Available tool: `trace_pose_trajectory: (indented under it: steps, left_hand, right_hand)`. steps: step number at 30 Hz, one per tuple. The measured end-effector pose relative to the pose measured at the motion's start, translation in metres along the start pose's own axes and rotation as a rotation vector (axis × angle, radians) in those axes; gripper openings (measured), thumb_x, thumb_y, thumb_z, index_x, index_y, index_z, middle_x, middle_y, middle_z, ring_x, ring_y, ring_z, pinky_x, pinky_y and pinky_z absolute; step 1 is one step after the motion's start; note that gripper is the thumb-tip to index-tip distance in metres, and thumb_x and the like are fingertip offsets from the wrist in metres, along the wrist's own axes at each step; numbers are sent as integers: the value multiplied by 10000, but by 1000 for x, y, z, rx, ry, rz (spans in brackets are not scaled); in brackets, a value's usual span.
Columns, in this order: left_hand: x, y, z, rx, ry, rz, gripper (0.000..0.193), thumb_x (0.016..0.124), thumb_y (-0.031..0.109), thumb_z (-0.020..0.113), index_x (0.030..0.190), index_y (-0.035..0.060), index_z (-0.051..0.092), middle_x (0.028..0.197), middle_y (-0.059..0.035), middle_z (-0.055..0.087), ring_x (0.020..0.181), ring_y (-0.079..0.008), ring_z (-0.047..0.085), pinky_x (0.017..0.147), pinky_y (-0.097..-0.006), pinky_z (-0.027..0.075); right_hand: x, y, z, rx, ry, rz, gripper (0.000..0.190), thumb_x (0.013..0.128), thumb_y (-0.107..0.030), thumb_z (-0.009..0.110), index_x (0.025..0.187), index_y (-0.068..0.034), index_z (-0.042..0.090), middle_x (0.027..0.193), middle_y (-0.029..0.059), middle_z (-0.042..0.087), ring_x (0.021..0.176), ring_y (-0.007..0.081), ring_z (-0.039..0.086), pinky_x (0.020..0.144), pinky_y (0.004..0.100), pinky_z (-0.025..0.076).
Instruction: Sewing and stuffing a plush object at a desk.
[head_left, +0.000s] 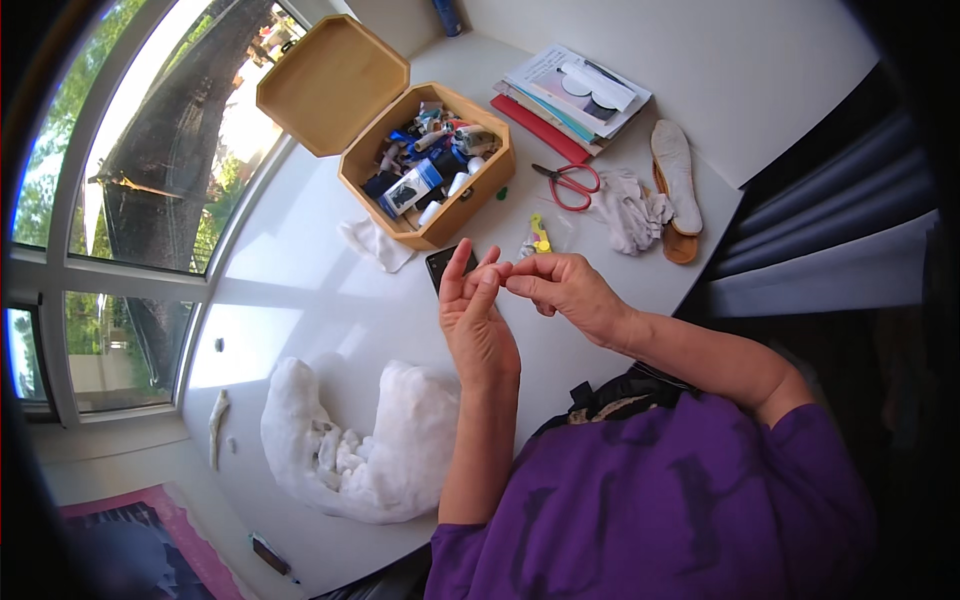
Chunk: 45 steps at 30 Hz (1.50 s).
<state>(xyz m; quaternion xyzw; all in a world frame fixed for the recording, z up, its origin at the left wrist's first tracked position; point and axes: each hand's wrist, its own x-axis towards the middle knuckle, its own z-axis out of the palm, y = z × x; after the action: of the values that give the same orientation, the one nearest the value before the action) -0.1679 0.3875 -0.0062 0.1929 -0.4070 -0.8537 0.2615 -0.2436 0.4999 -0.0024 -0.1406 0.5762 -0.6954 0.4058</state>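
Note:
My left hand (484, 322) is raised over the white table, thumb against a bent finger while other fingers stretch up. Its fingertips meet those of my right hand (566, 289), whose thumb and forefinger are pinched together. Anything between the fingertips is too small to make out. Partly hidden behind my left hand lies a dark smartphone (444, 262). Just beyond my right hand is a small yellow item (539, 234) beside clear plastic. Red-handled scissors (574, 186) rest farther back. To the left of my left forearm sits a U-shaped bundle of white stuffing (412, 442).
An open wooden box (480, 202) holds thread spools and small packets. Behind the scissors are stacked books and papers (517, 124). Crumpled pale cloth (630, 214) and shoe insoles (677, 172) lie at right. A white cloth piece (379, 244) is by the box. Windows (135, 352) border the left side.

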Motion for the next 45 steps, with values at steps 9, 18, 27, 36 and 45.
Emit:
trace_pose_trajectory:
  steps: [9, 18, 27, 36, 45]
  left_hand:
    - [-8, -8, 1, -132, 35, 16, 452, 905, 30, 626, 1318, -10, 448, 920, -100, 707, 1152, -242, 570, 1097, -413, 317]
    - [-61, 73, 30, 13, -583, 63, 150, 924, 91, 586, 1023, -12, 632, 785, -146, 658, 776, -253, 596, 807, -387, 456]
    - [-59, 98, 63, -436, -1374, 186, 311, 966, 56, 530, 1263, -33, 547, 1128, -266, 632, 939, -374, 627, 757, -438, 498]
    - [-29, 51, 26, 757, -149, 455, 232, 710, 0, 787, 866, 4, 614, 1037, -119, 591, 939, -196, 562, 862, -336, 450]
    - [-14, 25, 18, 1053, -180, 570, 242, 726, 14, 778, 937, 21, 660, 1026, -80, 593, 915, -188, 576, 779, -282, 475]
  right_hand:
    - [-5, -4, -6, 20, 109, 5, 185, 912, -230, 660, 926, -50, 701, 682, -66, 538, 566, 20, 384, 508, 190, 330]
    - [-14, -30, -35, -292, 214, -118, 146, 909, -179, 661, 893, -35, 675, 699, -85, 526, 603, -6, 393, 524, 183, 320]
    - [-23, -57, -32, -407, 228, -186, 163, 900, -162, 671, 873, -1, 665, 620, -92, 431, 587, -1, 352, 510, 203, 312]
    - [-29, -59, -22, -470, 190, -241, 134, 884, -133, 680, 881, 1, 673, 599, -88, 428, 565, 7, 354, 499, 211, 317]
    - [-31, -55, -19, -478, 150, -255, 117, 875, -109, 695, 864, 2, 662, 646, -90, 435, 605, -2, 356, 524, 191, 312]
